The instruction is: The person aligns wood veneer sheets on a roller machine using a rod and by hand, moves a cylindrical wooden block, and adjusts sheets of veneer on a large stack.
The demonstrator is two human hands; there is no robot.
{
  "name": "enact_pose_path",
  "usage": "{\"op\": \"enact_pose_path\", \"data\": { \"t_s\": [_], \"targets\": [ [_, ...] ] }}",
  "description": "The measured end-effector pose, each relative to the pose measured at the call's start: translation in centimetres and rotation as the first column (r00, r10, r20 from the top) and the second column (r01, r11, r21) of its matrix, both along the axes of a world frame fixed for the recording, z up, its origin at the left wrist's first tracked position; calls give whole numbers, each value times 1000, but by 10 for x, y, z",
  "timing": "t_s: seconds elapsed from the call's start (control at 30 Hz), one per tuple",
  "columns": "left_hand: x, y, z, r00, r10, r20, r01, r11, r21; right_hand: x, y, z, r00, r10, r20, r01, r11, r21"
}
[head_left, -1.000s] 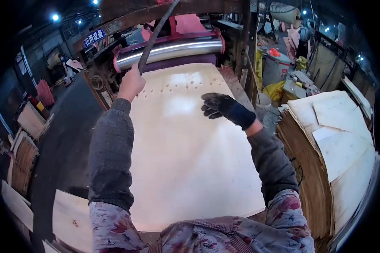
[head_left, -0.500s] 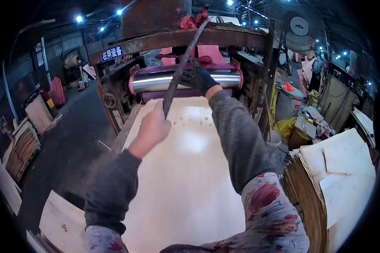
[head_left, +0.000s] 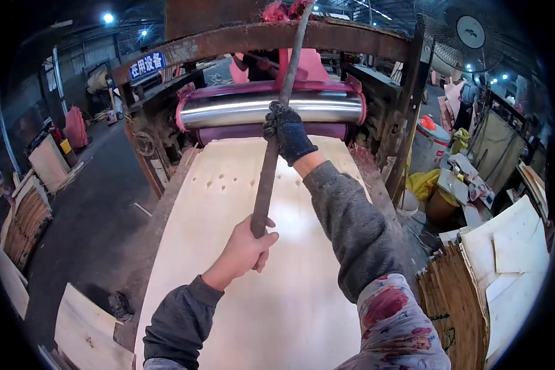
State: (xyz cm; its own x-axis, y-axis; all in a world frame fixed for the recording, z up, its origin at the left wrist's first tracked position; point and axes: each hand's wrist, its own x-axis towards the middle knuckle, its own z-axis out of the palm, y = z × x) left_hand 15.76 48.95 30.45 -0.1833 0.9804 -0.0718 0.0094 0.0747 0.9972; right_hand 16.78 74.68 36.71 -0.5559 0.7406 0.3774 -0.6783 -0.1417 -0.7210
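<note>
Nearest: floral upper sleeve (head_left: 401,314) on the right arm, dark grey cuffs on both forearms. Big pale wood sheet (head_left: 228,296) lies flat under both arms, running from the bottom of view up to the machine, with a row of dark knots toward its far end.

Left hand (head_left: 243,246), bare, is wrapped around the near end of a long dark bar (head_left: 267,179), above the sheet. Right hand (head_left: 288,132), in a dark glove, grips the same bar farther up, in front of the roller. Bar tilts up and slightly right, crosses the roller and steel beam; can't tell if its far end touches anything.

To the sides: loose pale board (head_left: 83,327) lower left; tall veneer stack (head_left: 456,302) on the right, pale sheets on top.

Ahead: shiny metal roller (head_left: 228,113) with pink-stained ends, purple roller (head_left: 228,132) just below it. Rusty beam (head_left: 228,44) spans above, blue sign (head_left: 147,65) at its left end. Right of the machine: pale drum (head_left: 428,151), yellow bag (head_left: 422,184). Behind the roller: a person in dark clothes, mostly hidden. Upper right: round fan (head_left: 468,31).
</note>
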Motion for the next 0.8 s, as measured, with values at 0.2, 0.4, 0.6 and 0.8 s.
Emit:
{"op": "enact_pose_path", "data": {
  "t_s": [0.2, 0.4, 0.6, 0.8],
  "targets": [
    [-31, 61, -10, 999, -38, 27, 34, 990, 138, -22, 60, 3, 989, 12, -145, 22, 972, 233],
    [-12, 155, 29, 967, -140, 214, 82, 963, 257, 20, 59, 24, 991, -112, 78, 99, 983, 152],
    [39, 194, 39, 929, -123, 350, 12, 953, 302, 56, 118, 29, 977, 14, 213, -62, 973, 221],
    [71, 206, 14, 957, 11, 288, -104, 945, 311, 80, 136, 7, 971, 227, 78, -238, 954, 183]
  ]
}}
